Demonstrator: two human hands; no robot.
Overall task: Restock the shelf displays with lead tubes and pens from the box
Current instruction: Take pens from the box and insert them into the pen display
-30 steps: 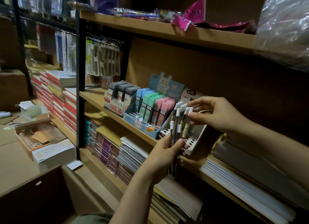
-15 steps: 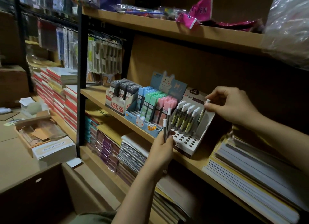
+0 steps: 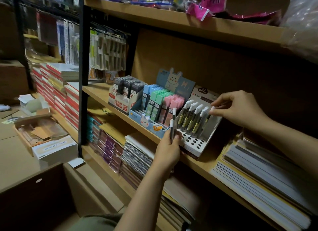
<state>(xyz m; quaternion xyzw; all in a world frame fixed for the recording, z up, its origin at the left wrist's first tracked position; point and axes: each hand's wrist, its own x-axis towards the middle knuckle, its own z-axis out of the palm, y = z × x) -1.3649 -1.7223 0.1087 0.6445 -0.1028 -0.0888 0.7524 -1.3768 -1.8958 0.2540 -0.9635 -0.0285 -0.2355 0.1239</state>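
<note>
Pens (image 3: 192, 118) stood in white display (image 3: 197, 143); right hand (image 3: 240, 108) pinched far-right pen (image 3: 210, 113), left hand (image 3: 169, 149) grasped two pens (image 3: 172, 125).

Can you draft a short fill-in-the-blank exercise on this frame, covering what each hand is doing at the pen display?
1. The left hand holds ____ white-capped pens.
2. The right hand pinches the ____ cap of a pen at the white holed display.
3. The pastel lead tubes left of that display are blue, green and ____.

Missing words: two; white; pink
</note>
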